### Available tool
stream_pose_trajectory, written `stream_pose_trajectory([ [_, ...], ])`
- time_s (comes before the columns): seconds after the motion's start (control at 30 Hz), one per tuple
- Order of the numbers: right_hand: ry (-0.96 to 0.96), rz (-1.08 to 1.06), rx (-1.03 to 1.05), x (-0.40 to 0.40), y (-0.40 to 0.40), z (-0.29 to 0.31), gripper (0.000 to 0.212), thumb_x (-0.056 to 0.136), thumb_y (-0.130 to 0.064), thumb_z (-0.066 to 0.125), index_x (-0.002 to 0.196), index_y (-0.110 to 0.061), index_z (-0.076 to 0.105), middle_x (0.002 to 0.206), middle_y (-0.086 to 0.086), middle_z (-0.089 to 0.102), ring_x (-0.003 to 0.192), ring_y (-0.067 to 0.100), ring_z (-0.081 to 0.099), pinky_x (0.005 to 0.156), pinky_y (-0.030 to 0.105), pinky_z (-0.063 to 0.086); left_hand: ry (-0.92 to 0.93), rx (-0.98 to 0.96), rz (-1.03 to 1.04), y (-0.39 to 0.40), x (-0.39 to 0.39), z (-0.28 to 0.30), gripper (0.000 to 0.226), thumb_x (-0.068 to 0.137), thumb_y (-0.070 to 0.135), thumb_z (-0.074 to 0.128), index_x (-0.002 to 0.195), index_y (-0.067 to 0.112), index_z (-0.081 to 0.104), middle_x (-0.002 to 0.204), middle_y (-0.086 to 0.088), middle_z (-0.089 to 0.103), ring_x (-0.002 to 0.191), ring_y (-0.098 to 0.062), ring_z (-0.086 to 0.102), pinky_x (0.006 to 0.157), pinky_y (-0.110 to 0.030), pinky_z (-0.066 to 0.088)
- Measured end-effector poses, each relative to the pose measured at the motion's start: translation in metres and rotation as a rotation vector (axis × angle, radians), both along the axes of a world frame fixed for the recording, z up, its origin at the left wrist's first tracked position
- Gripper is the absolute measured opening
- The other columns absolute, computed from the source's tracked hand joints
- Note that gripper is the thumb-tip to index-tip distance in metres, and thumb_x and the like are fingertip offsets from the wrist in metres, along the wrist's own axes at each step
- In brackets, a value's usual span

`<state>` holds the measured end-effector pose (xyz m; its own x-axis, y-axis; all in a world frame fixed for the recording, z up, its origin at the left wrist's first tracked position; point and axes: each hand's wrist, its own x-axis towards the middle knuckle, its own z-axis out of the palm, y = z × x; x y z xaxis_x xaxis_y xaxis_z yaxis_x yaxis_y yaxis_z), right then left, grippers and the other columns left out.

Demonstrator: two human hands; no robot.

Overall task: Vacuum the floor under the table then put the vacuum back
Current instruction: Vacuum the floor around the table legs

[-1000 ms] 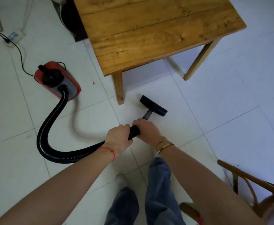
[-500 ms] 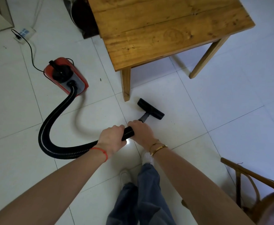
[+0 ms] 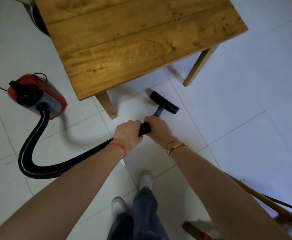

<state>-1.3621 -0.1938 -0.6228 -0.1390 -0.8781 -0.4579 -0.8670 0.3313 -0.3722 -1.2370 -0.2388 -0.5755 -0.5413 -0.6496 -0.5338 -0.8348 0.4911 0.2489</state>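
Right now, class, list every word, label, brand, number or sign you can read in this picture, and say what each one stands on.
None can be read.
Wooden table: a faint round ring mark and a curved scratch on the top, not legible as text.
Red vacuum body: no readable label or brand; blurred.
Black hose and floor nozzle: no print visible.

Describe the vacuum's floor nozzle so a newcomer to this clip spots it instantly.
Start at the wooden table. On the white tiles just in front of its near edge, between the two visible legs, lies the floor nozzle. It is the only flat black bar, joined to a grey tube.
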Motion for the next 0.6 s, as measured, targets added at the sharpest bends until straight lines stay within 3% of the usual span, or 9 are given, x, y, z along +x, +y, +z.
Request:
stream_pose_trajectory([
  [0.33,0.002,-0.063,0.011,-0.12,-0.035,-0.018,0.009,0.087,-0.012,0.054,0.095,-0.008,0.056,0.1,0.009,0.059,0.08,0.03,0.061,0.066,0.034,0.045,0.022,0.024,-0.018,-0.038,-0.123,-0.018,0.024,0.086,0.023,0.056,0.107,0.013,0.054,0.093,-0.007,0.063,0.081,-0.027,0.063,0.062,-0.031,0.043],
  [0.6,0.01,-0.005,0.03,-0.149,-0.034,-0.015,0.013,0.087,-0.016,0.056,0.099,-0.012,0.057,0.103,0.008,0.059,0.083,0.03,0.062,0.075,0.041,0.053,0.019,0.048,-0.053,-0.04,-0.149,-0.016,0.028,0.085,0.023,0.057,0.111,0.012,0.053,0.097,-0.008,0.063,0.083,-0.028,0.063,0.064,-0.031,0.043],
])
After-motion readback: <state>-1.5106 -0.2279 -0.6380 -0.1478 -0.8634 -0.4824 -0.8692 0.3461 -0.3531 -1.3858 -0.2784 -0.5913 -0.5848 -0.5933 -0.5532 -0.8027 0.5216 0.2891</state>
